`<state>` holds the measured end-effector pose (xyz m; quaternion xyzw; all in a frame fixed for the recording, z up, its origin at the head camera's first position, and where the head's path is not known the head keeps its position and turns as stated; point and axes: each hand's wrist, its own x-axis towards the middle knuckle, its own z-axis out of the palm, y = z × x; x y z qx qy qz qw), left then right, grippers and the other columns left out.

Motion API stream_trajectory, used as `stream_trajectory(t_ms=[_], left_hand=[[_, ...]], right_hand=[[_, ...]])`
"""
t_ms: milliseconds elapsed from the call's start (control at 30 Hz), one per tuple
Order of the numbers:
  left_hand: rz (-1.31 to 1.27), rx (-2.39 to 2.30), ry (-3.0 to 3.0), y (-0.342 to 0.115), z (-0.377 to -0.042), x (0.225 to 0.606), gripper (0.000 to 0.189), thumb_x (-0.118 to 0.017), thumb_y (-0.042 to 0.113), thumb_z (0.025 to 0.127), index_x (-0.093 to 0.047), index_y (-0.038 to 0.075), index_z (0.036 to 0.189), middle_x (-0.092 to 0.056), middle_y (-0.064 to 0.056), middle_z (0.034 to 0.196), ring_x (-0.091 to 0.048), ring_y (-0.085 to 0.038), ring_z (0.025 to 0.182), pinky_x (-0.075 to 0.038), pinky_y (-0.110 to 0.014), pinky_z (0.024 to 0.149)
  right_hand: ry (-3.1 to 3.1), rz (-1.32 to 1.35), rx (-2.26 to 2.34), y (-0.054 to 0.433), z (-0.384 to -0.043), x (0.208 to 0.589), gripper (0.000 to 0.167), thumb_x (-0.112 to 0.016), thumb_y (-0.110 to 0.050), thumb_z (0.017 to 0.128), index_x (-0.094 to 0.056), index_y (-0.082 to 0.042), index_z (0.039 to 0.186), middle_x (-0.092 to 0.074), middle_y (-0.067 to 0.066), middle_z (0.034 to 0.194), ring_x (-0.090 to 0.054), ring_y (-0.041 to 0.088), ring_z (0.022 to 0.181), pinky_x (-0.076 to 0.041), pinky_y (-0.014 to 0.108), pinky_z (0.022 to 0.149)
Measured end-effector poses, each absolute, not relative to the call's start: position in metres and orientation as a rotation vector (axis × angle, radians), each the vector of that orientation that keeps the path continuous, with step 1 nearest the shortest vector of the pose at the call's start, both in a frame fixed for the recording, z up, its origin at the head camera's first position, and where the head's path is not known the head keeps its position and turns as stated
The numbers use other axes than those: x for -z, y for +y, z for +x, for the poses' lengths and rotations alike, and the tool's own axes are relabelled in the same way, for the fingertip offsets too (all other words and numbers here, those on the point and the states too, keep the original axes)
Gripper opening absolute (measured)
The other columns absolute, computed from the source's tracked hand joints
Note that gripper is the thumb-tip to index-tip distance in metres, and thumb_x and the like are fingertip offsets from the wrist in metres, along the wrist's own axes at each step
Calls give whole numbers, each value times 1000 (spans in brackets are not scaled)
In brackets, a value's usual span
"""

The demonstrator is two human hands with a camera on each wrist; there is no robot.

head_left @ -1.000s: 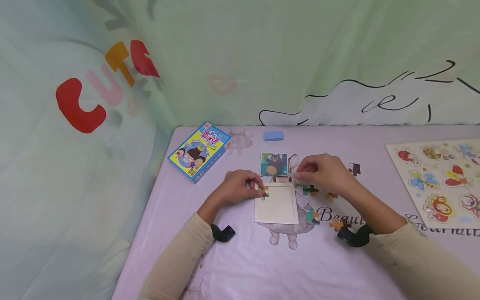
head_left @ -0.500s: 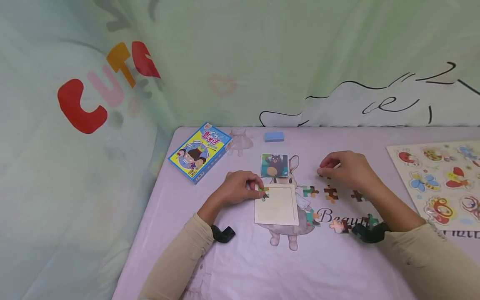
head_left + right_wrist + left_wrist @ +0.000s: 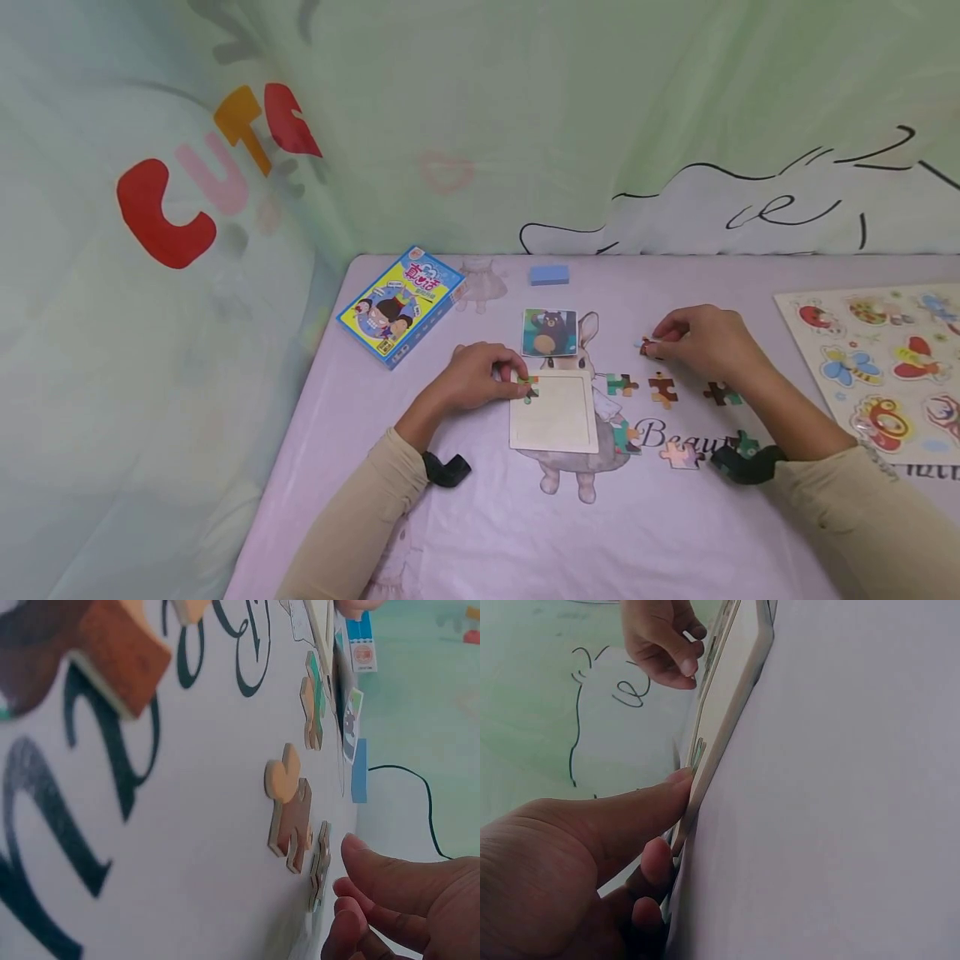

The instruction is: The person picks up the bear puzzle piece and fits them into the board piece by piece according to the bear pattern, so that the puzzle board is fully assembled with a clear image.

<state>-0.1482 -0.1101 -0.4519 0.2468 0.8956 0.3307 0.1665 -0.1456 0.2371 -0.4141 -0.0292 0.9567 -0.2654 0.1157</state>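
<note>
My left hand (image 3: 480, 377) grips the left edge of a cream puzzle tray (image 3: 555, 421), thumb on top and fingers at the rim. A small colourful puzzle piece (image 3: 530, 390) lies in the tray's upper left corner beside the thumb. To the right, my right hand (image 3: 705, 337) hovers over a dark puzzle piece (image 3: 647, 346). Seen from the right wrist, that piece (image 3: 320, 866) lies on the cloth below the thumb and bent fingers, with a narrow gap between. Above the tray lies a card with a bear (image 3: 550, 332).
Several loose pieces lie right of the tray, among them a green one (image 3: 621, 383), a brown one (image 3: 662, 390) and a peach one (image 3: 681, 455). A blue block (image 3: 549, 275) and a card box (image 3: 401, 306) stand farther back. An insect board (image 3: 885, 367) lies at the right.
My right hand has moved right, from beside the bear card to over the dark piece, which now shows more at the fingertips. The left hand has stayed on the tray.
</note>
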Motion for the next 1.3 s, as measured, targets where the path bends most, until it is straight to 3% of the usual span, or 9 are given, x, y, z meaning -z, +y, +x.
stream_trajectory(t_ms=[1133, 1300], left_hand=[[666, -938, 2535, -110, -150, 454, 16, -80, 38, 88, -74, 27, 98, -62, 11, 78, -56, -7, 80, -28, -38, 83], [655, -942, 2531, -110, -150, 453, 17, -81, 37, 88, -74, 26, 99, -62, 10, 78, -56, -8, 80, -28, -39, 83]], right_hand=[[2832, -81, 768, 233, -148, 418, 36, -86, -32, 83, -68, -2, 93, -63, 10, 81, -52, 29, 82, -39, 33, 62], [2835, -88, 771, 233, -148, 417, 30, -84, -27, 86, -68, -2, 91, -64, 10, 80, -52, 29, 81, -39, 33, 63]])
